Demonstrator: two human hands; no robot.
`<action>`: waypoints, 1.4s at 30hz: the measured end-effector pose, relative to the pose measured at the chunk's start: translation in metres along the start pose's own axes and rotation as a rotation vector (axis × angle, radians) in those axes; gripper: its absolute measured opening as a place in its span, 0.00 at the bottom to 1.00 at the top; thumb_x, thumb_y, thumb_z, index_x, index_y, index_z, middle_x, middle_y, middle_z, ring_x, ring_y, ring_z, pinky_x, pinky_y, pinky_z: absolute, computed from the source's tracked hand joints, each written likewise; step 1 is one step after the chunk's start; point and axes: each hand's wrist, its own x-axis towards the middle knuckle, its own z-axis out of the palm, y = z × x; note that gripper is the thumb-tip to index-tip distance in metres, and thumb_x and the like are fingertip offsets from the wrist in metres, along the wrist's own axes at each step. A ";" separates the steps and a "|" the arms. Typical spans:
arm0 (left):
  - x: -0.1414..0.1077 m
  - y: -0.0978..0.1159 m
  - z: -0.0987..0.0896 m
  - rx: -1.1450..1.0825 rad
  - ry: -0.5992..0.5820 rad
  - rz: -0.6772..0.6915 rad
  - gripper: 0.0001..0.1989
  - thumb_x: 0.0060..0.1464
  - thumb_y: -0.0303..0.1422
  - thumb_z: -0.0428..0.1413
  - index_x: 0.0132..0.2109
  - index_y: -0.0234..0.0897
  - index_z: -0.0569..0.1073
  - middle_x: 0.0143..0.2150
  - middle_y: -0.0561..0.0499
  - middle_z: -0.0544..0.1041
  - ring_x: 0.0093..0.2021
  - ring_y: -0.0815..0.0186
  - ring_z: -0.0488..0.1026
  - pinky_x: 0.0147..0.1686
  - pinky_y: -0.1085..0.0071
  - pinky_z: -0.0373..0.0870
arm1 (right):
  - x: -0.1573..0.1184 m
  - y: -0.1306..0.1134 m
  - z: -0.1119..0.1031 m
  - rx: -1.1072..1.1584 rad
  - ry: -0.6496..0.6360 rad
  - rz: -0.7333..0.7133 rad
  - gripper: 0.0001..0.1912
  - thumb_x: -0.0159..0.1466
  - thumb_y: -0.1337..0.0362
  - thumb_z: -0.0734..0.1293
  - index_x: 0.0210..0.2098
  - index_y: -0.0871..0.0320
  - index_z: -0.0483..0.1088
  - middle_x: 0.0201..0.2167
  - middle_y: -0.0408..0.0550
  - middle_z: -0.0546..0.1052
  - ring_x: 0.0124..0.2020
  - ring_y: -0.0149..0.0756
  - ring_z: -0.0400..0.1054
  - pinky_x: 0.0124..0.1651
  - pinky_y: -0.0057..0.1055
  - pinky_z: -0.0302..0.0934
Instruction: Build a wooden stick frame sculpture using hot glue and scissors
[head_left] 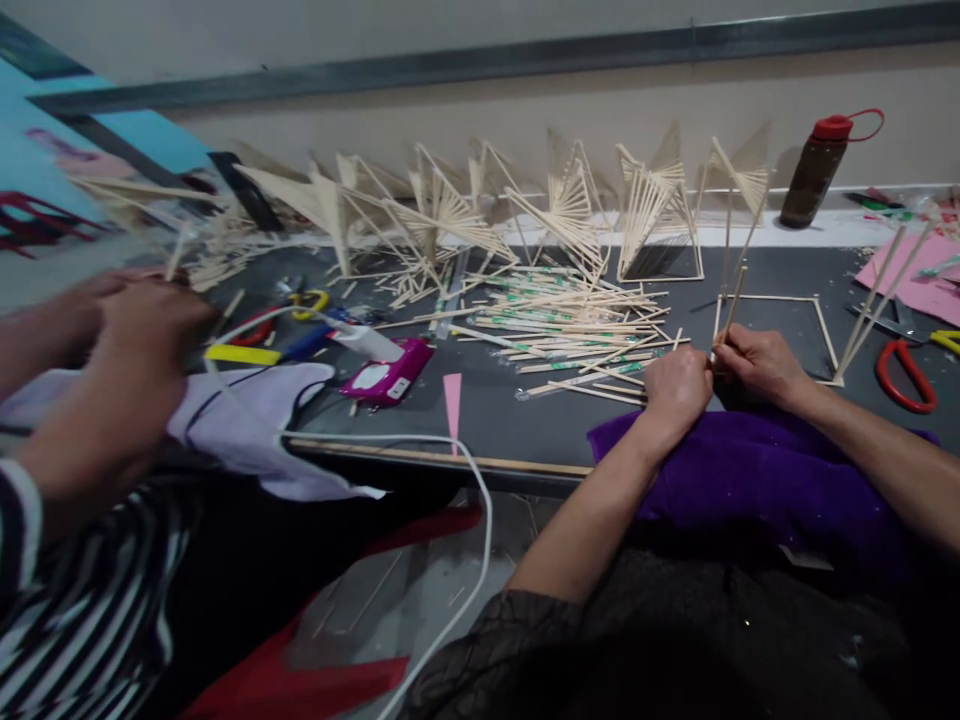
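At the near left corner of a square stick frame [806, 298], my two hands are close together. My left hand [677, 380] is closed, its fingertips pressed together at the corner; what they hold is too small to make out. My right hand [761, 365] pinches a thin wooden stick [736, 300] that stands nearly upright at that corner. More upright sticks rise behind it, and a pair of sticks [874, 305] slants up from the near right corner. A purple cloth [750, 470] lies under my forearms.
Loose sticks [570, 320] lie left of my hands. Twisted stick models [555, 215] line the wall. A bottle [817, 170] stands behind; red-handled scissors [905, 375] lie right. Another person's hands [142, 330] work at left, near a magenta device [386, 372] and white cable [487, 520].
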 end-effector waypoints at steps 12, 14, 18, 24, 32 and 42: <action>-0.001 0.000 0.002 -0.049 -0.013 0.019 0.16 0.62 0.32 0.49 0.44 0.37 0.81 0.44 0.42 0.82 0.46 0.56 0.79 0.43 0.65 0.73 | -0.002 -0.001 -0.004 0.042 -0.018 0.047 0.10 0.63 0.58 0.60 0.30 0.52 0.69 0.24 0.48 0.78 0.26 0.39 0.73 0.31 0.31 0.59; -0.001 0.000 0.003 -0.048 -0.010 0.019 0.16 0.62 0.32 0.48 0.44 0.36 0.81 0.44 0.41 0.82 0.46 0.56 0.79 0.43 0.65 0.73 | -0.002 -0.001 -0.005 0.038 -0.025 0.052 0.10 0.63 0.57 0.60 0.30 0.52 0.68 0.24 0.48 0.78 0.27 0.40 0.73 0.31 0.31 0.60; -0.001 0.000 0.002 -0.055 -0.005 0.033 0.16 0.62 0.31 0.48 0.45 0.35 0.81 0.44 0.41 0.82 0.46 0.55 0.79 0.43 0.64 0.73 | -0.002 0.000 -0.005 0.025 -0.037 0.049 0.10 0.63 0.57 0.59 0.30 0.53 0.69 0.24 0.48 0.78 0.26 0.40 0.73 0.31 0.31 0.60; -0.002 0.002 -0.001 -0.059 -0.033 0.016 0.16 0.62 0.30 0.47 0.46 0.35 0.80 0.46 0.40 0.81 0.47 0.56 0.78 0.45 0.64 0.73 | -0.002 0.003 -0.005 -0.015 -0.027 0.036 0.10 0.63 0.57 0.60 0.31 0.53 0.70 0.24 0.48 0.79 0.26 0.40 0.73 0.31 0.31 0.60; -0.002 0.002 -0.002 -0.080 -0.041 0.017 0.16 0.62 0.30 0.48 0.46 0.35 0.80 0.46 0.40 0.81 0.47 0.56 0.78 0.44 0.65 0.73 | -0.003 0.002 -0.006 0.022 -0.057 0.071 0.10 0.63 0.56 0.60 0.31 0.53 0.69 0.26 0.49 0.79 0.28 0.42 0.75 0.33 0.33 0.62; -0.001 0.001 0.004 -0.087 -0.005 0.049 0.16 0.61 0.29 0.48 0.46 0.34 0.80 0.47 0.41 0.81 0.47 0.55 0.78 0.41 0.64 0.73 | -0.004 0.004 -0.006 0.006 -0.024 0.063 0.11 0.61 0.54 0.60 0.30 0.52 0.68 0.25 0.52 0.78 0.27 0.43 0.74 0.32 0.35 0.61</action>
